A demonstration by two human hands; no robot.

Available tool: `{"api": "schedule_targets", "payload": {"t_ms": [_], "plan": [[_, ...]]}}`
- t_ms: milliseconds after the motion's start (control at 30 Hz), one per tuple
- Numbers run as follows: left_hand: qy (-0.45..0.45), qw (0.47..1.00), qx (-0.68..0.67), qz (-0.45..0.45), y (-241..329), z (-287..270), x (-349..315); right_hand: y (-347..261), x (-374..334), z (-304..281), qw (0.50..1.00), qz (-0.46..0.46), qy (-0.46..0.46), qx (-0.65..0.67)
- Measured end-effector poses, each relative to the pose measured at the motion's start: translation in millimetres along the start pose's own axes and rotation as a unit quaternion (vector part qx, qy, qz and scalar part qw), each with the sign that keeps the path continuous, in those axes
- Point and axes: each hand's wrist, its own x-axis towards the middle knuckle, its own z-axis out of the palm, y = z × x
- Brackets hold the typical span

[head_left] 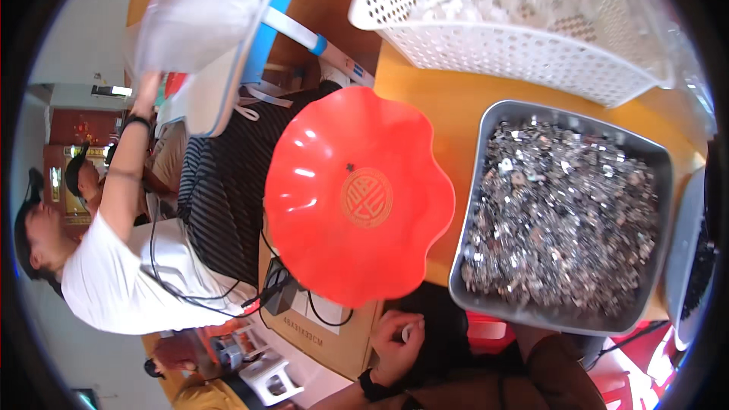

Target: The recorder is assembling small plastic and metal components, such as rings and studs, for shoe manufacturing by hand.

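My left hand [398, 343] is low in the middle, near a cardboard box, with a dark band at its wrist. Its fingers curl inward around a small whitish bit that I cannot make out. Just above the hand is a red scalloped plate [334, 250] with a gold round emblem, its inside bare but for a small dark speck. To the right stands a grey metal tray [472, 205] heaped with small shiny metal-looking pieces [562, 220]. My right hand does not show; a dark brown shape below the tray may be my arm.
A white perforated basket [524, 53] with translucent pieces stands behind the tray on a wooden table [425, 76]. Below the plate are a cardboard box [326, 338] and black cables [277, 288]. A person in a white shirt [129, 281] reaches toward a pale container at left.
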Motion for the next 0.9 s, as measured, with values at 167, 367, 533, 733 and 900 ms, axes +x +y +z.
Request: {"api": "schedule_targets", "payload": {"t_ms": [167,367,533,733,900], "plan": [[0.025,0.995,-0.094,0.031,-12,13,-14,29,-41,-55,0.989,0.029,0.044,-0.136],[0.052,0.991,-0.103,0.071,-16,11,-25,-13,-120,-140,0.993,-0.005,0.069,-0.098],[-0.050,0.981,-0.183,-0.045,1,16,-15,-91,-199,-214,0.953,-0.154,0.235,0.113],[-0.211,0.945,-0.242,-0.054,82,-17,-24,-163,-280,-285,0.796,-0.146,0.242,0.535],[-0.325,0.912,-0.248,-0.025,162,-6,-23,-141,-303,-280,0.674,-0.202,0.327,0.631]]}}
